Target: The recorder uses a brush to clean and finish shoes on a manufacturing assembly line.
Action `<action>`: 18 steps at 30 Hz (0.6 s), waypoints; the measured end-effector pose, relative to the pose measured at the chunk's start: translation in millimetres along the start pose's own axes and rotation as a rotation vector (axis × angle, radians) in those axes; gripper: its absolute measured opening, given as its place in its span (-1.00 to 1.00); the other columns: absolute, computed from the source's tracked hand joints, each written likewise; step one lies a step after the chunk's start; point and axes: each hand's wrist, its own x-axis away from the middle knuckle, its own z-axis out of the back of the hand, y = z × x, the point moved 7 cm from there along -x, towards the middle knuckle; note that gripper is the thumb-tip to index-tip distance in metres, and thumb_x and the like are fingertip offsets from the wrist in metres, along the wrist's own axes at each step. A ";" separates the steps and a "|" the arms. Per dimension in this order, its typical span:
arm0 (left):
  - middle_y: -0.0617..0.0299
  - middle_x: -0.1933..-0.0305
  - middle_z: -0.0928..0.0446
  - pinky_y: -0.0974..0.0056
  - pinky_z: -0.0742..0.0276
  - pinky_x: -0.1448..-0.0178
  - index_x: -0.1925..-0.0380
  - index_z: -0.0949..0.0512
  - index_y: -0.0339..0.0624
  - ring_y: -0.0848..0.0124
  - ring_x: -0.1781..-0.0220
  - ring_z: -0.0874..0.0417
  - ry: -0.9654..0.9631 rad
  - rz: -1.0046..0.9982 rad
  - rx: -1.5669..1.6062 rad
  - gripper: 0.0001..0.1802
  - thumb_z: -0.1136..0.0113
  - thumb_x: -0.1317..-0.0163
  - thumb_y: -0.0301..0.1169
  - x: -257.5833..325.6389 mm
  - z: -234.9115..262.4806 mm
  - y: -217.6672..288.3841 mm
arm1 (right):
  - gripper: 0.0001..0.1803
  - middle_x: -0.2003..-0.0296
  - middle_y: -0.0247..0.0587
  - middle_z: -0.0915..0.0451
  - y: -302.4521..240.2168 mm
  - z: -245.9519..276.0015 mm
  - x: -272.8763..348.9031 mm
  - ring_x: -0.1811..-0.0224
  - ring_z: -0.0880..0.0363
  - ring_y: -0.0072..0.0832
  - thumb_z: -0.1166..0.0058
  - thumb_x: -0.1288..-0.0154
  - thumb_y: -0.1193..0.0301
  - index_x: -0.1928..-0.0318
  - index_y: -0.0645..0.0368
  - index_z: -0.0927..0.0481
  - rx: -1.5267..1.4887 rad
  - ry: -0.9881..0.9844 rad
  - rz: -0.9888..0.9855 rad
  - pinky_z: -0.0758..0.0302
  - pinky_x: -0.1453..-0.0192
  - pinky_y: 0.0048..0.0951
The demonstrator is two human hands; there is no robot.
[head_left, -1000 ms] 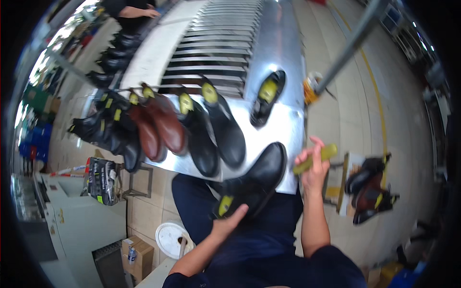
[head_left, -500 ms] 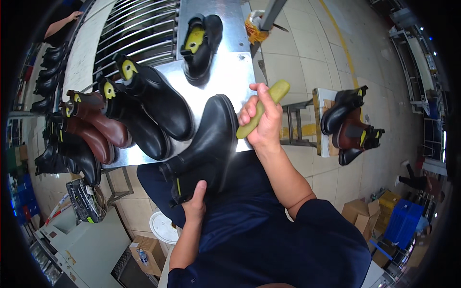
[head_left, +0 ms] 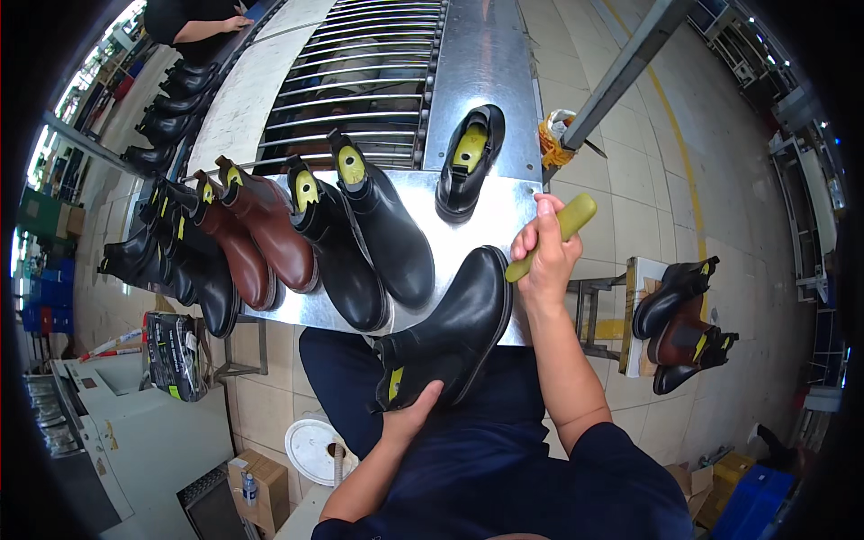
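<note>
My left hand (head_left: 414, 416) grips a black ankle boot (head_left: 441, 337) by its shaft, fingers partly hidden behind it. The boot lies tilted across my lap and the metal table's near edge, toe pointing up and right. Closed in my right hand (head_left: 547, 265) is a yellow-green rounded bar (head_left: 578, 214). The bar's lower end is at the sole edge beside the boot's toe; whether it touches I cannot tell. Left of the held boot stand a black boot pair (head_left: 391, 238) and a brown boot pair (head_left: 277, 234). A single black boot (head_left: 470, 162) stands farther back on the table.
Beyond the metal table (head_left: 486, 76) runs a roller conveyor (head_left: 360, 90). More boots stand at left and on a small stand (head_left: 643, 270) at right. A slanted metal post (head_left: 630, 72) rises at the far right corner. A white bucket (head_left: 310, 450) is below left. Another person's hand (head_left: 237, 22) shows far left.
The view has shifted, so the scene sits farther right and lower. The held boot has tipped, its toe turned more to the right. Both hands keep their grips.
</note>
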 end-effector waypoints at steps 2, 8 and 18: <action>0.11 -0.10 -0.67 0.23 -0.58 -0.23 -0.15 -0.58 -0.30 0.33 -0.10 -0.68 0.055 -0.127 -0.040 -0.51 -0.46 -0.22 -0.45 -7.4 -0.5 8.8 | -0.68 0.60 -0.42 -0.39 4.3 4.6 -8.6 0.66 -0.35 -0.63 -0.15 -0.54 0.25 -0.06 0.25 -0.56 0.002 -0.018 -0.006 -0.34 0.57 -0.53; 0.15 -0.10 -0.65 0.25 -0.57 -0.24 -0.15 -0.58 -0.29 0.36 -0.09 -0.66 0.117 -0.012 0.059 -0.51 -0.46 -0.23 -0.43 -4.5 8.5 -8.9 | -0.50 0.56 -0.27 -0.50 -5.4 -16.9 -16.7 0.53 -0.56 -0.43 -0.26 -0.44 0.04 0.05 0.29 -0.58 0.005 -0.236 0.098 -0.55 0.36 -0.37; 0.14 -0.11 -0.64 0.24 -0.56 -0.24 -0.17 -0.56 -0.30 0.37 -0.11 -0.65 0.197 -0.027 0.214 -0.52 -0.42 -0.24 -0.47 -1.9 -0.3 5.8 | -0.70 0.48 -0.24 -0.55 20.2 -16.1 4.3 0.49 -0.49 -0.52 -0.31 -0.44 0.29 0.26 0.32 -0.61 -0.208 -0.329 0.116 -0.44 0.34 -0.47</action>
